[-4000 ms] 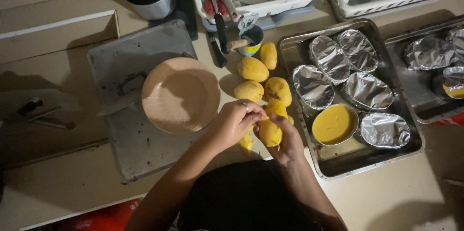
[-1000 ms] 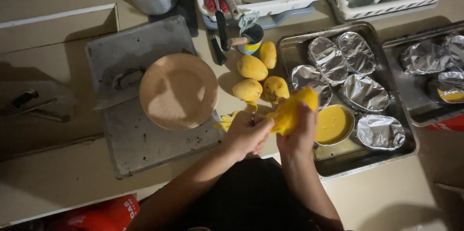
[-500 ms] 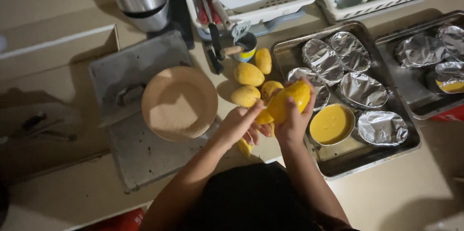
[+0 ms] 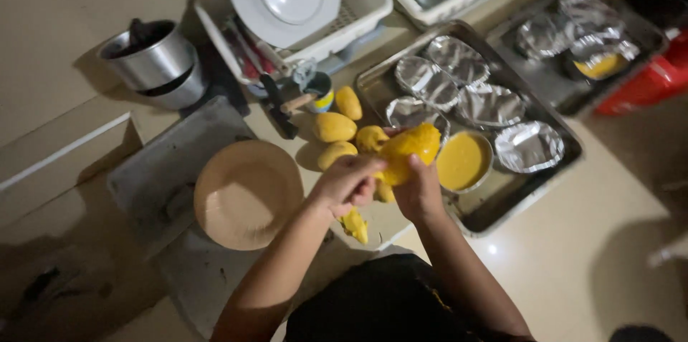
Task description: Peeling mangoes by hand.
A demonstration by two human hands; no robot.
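Dim, grainy view; corners fall into shadow, with faint floor glare lower right.

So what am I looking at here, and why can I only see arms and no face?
The camera sits on the person's head and looks down, so you see only their own arms and two bare hands, no machine at all. The right hand holds a peeled yellow mango, and the left hand touches its lower end. Below them lies a strip of yellow peel. More peeled yellow mangoes lie on the pale floor. To the left is a round tan plate on a grey metal tray. To the right is a big metal baking tray with round foil cups, one filled with yellow pulp. At the top stands a white dish rack.
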